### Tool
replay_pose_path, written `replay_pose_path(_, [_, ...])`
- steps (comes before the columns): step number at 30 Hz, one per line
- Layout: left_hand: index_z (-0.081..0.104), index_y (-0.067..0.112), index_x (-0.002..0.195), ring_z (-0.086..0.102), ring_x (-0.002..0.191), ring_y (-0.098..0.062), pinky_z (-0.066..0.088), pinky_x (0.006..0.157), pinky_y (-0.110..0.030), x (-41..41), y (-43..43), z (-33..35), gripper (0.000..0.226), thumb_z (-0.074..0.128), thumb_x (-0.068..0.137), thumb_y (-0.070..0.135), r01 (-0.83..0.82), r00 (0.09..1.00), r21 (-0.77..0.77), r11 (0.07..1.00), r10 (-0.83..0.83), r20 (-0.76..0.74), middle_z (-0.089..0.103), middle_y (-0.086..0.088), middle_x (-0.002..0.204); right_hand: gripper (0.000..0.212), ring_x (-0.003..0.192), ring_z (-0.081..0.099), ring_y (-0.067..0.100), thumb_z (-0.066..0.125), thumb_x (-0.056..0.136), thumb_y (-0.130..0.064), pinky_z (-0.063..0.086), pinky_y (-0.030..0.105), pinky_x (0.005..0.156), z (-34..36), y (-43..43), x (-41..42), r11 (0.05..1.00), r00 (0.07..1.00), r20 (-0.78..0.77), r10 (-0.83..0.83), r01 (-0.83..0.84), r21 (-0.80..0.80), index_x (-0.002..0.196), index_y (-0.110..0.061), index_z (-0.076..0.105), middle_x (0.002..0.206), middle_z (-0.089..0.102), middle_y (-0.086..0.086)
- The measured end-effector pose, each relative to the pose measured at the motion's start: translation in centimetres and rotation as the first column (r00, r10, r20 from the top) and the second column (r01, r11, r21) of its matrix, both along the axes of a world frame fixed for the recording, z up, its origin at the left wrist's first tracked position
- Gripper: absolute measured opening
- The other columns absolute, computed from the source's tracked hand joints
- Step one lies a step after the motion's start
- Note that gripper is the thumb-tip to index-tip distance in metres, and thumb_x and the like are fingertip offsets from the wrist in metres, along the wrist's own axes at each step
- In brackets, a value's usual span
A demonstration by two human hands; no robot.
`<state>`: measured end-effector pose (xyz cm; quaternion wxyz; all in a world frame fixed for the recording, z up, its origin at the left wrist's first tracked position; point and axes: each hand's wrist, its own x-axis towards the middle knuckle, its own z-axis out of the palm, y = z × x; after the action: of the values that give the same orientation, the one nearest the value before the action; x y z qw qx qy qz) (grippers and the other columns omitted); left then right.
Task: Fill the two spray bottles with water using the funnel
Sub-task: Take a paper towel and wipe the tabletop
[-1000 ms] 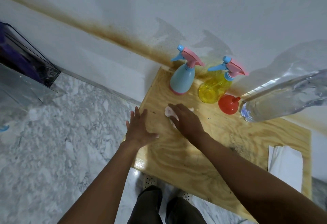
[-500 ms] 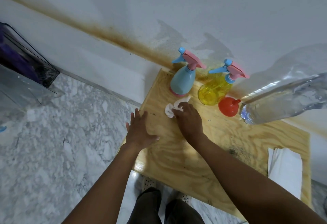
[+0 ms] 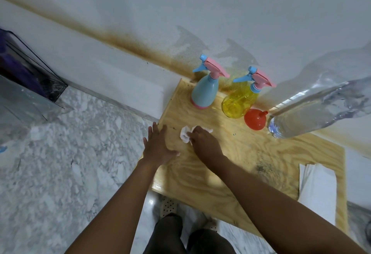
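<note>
- Head camera, looking down: a person stands at a plywood desk (image 3: pixel 251 159) pushed against a stained white wall (image 3: pixel 180 12).
- Right hand (image 3: pixel 204 145) — fingers curled tight around a crumpled white tissue (image 3: pixel 185 136), pressing it to the desk top.
- Left hand (image 3: pixel 158 147) — lying flat with fingers spread wide at the desk's left edge, holding nothing.
- Blue spray bottle (image 3: pixel 204 91) and yellow spray bottle (image 3: pixel 239 101) stand upright side by side at the back of the desk, near the wall, both with pink trigger heads fitted on.
- Orange funnel (image 3: pixel 255 118) lies on the desk just beside the yellow bottle, touching or nearly so.
- Large clear water bottle (image 3: pixel 313 109) lies on its side to the right of the funnel.
- White paper sheets (image 3: pixel 319 187) sit at the desk's right edge; marble floor (image 3: pixel 60 163) spreads out to the left.
</note>
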<state>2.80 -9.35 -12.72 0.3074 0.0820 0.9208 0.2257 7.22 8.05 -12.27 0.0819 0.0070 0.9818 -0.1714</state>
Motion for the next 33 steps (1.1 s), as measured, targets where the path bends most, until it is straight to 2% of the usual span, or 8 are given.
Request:
replay_pose_path(5, [0.003,0.022,0.158,-0.012,0.153,-0.028,0.008,0.120,-0.057,0.0,0.0,1.1,0.117,0.077,0.074,0.056,0.021,0.999,-0.050,0.999,-0.019,0.026,-0.013,-0.009,0.165,0.020,0.095,0.063,0.023,0.054,0.094,-0.025,0.050,0.035,0.077,2.0,0.9,2.3,0.997,0.975,0.221,-0.024,0.039,-0.064,0.100,-0.022,0.074,0.104,0.060,0.002])
replay_pose_path(8, [0.009,0.021,0.156,-0.004,0.154,-0.028,0.011,0.119,-0.057,0.0,-0.2,1.9,0.112,0.071,0.074,0.064,0.076,0.996,-0.161,0.984,-0.081,-0.026,-0.002,-0.011,0.165,0.015,0.087,0.062,0.017,0.059,0.091,-0.022,0.047,0.031,0.078,3.9,2.7,4.1,0.936,0.965,0.148,-0.218,0.249,-0.247,0.086,-0.021,0.074,0.095,0.064,0.000])
replay_pose_path(11, [0.031,0.018,0.148,0.015,0.149,-0.029,0.021,0.118,-0.051,0.7,0.8,3.5,0.088,0.066,0.079,0.060,0.154,0.971,-0.210,0.966,-0.187,-0.152,0.022,-0.013,0.157,0.015,0.084,0.065,0.014,0.066,0.089,-0.021,0.047,0.025,0.077,6.4,5.0,6.3,0.827,0.902,0.051,-0.429,0.415,-0.380,0.101,-0.016,0.073,0.098,0.069,-0.003])
replay_pose_path(15, [0.043,0.021,0.144,0.044,0.135,-0.024,0.042,0.106,-0.040,2.5,5.1,6.7,0.073,0.068,0.083,0.051,0.174,0.975,0.058,0.983,-0.164,-0.151,0.047,-0.004,0.144,0.020,0.082,0.065,0.007,0.066,0.091,-0.024,0.047,0.019,0.075,9.9,8.6,10.2,0.754,0.842,-0.030,-0.538,0.465,-0.465,0.108,-0.016,0.071,0.096,0.071,-0.008])
replay_pose_path(19, [0.056,0.023,0.133,0.057,0.121,-0.017,0.047,0.097,-0.033,5.9,11.0,9.9,0.058,0.075,0.081,0.043,0.230,0.967,0.284,0.931,-0.186,-0.174,0.061,0.000,0.127,0.014,0.076,0.063,-0.002,0.067,0.091,-0.021,0.046,0.017,0.073,12.5,12.4,15.1,0.667,0.772,-0.079,-0.631,0.487,-0.564,0.105,-0.026,0.064,0.083,0.069,-0.013])
replay_pose_path(23, [0.058,0.025,0.131,0.057,0.117,-0.019,0.048,0.099,-0.039,10.8,16.9,12.3,0.053,0.074,0.083,0.040,0.302,0.953,0.371,0.878,-0.261,-0.157,0.062,-0.002,0.123,0.018,0.079,0.065,0.002,0.065,0.092,-0.024,0.048,0.017,0.069,14.1,16.0,21.1,0.616,0.708,-0.104,-0.699,0.521,-0.591,0.106,-0.033,0.058,0.083,0.070,-0.010])
replay_pose_path(27, [0.060,0.026,0.129,0.057,0.113,-0.016,0.046,0.093,-0.029,16.0,22.4,13.0,0.048,0.074,0.084,0.037,0.346,0.938,0.423,0.838,-0.325,-0.123,0.061,0.000,0.122,0.015,0.075,0.065,-0.003,0.064,0.094,-0.019,0.045,0.008,0.068,14.4,19.4,27.7,0.560,0.626,-0.129,-0.769,0.563,-0.607,0.102,-0.031,0.060,0.080,0.069,-0.012])
replay_pose_path(33, [0.052,0.024,0.139,0.055,0.123,-0.019,0.043,0.090,-0.024,23.5,30.4,11.6,0.056,0.070,0.088,0.037,0.423,0.903,0.362,0.831,-0.421,-0.088,0.053,-0.001,0.138,0.014,0.078,0.064,-0.005,0.063,0.095,-0.023,0.048,0.011,0.066,12.6,24.5,36.1,0.402,0.463,-0.073,-0.883,0.667,-0.627,0.105,-0.032,0.059,0.083,0.068,-0.016])
